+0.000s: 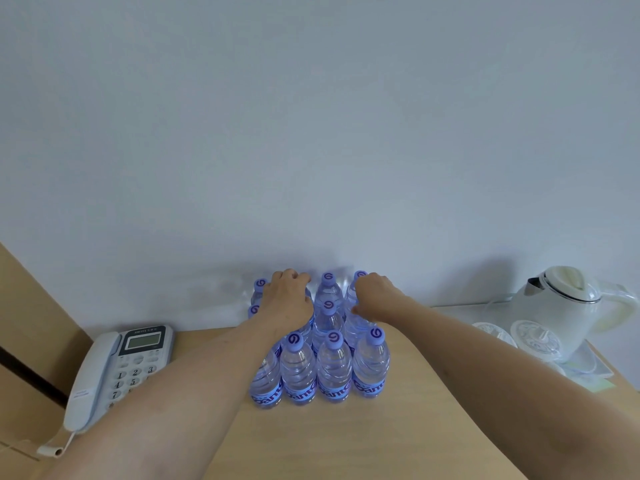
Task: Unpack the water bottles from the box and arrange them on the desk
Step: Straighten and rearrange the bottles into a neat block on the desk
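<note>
As both arms reach forward | left hand (289,299), right hand (375,295) curled on bottles (332,368)

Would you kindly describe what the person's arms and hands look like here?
Both forearms are bare as far as the frame shows, with no sleeves in view. The left hand and right hand show no gloves, watch or bracelets; rings cannot be ruled out.

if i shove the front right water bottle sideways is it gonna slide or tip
The front right bottle looks full, so probably heavy for its size. Tall and narrow, it may tip if pushed near its cap. On the smooth desk, a low push likely slides it.
</note>
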